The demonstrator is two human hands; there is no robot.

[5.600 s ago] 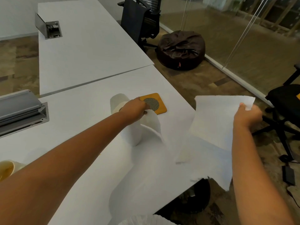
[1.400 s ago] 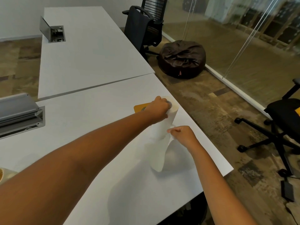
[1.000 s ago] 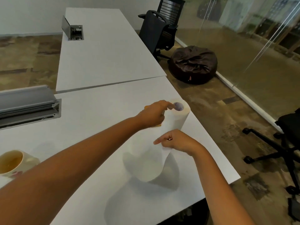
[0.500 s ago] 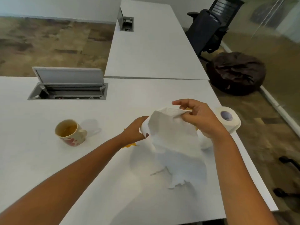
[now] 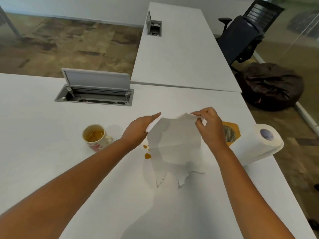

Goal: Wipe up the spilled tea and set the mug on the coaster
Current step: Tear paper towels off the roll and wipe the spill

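text: none legible | mug point(image 5: 95, 138): red pattern only, no words | labels: none readable

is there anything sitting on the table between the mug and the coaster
Yes. Between the mug and the coaster lie the spilled tea drops. Above that stretch the left hand and right hand hold up a torn paper towel. The towel roll stands beyond the coaster.

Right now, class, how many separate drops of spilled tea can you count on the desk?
3. Two small drops sit close together just below the left hand; a larger drop lies nearer the camera. The paper towel hangs over that area, so more may be hidden.
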